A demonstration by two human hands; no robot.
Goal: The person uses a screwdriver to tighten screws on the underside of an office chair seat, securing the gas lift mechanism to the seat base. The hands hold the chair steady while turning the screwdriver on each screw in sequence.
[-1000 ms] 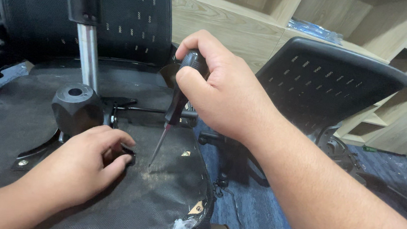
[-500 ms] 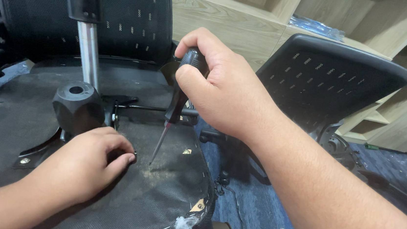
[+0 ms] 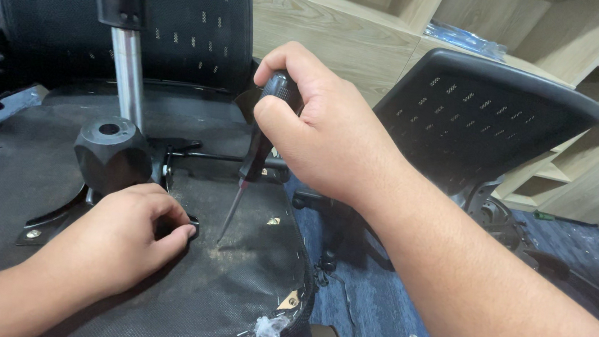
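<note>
The upturned seat base point(image 3: 39, 167), covered in black fabric, fills the left and near part of what I see; its rounded edge drops off on the right near a torn patch of white stuffing point(image 3: 269, 328), and past that edge the blue floor point(image 3: 366, 312) lies open. At the far left a chrome gas column point(image 3: 127, 77) stands up out of the seat, with a black knob point(image 3: 111, 153) just beside its foot. My left hand point(image 3: 116, 243) rests on the fabric, fingers curled shut around a small dark part point(image 3: 192, 225) beside the metal plate point(image 3: 49, 222). Just right of it the screwdriver point(image 3: 250, 168) leans, its tip touching the fabric near my left fingertips. My right hand point(image 3: 324, 131) is clamped around its black handle. To the right a black mesh backrest point(image 3: 477, 122) tilts over the floor, and pale wooden shelving point(image 3: 542, 38) runs behind.
</note>
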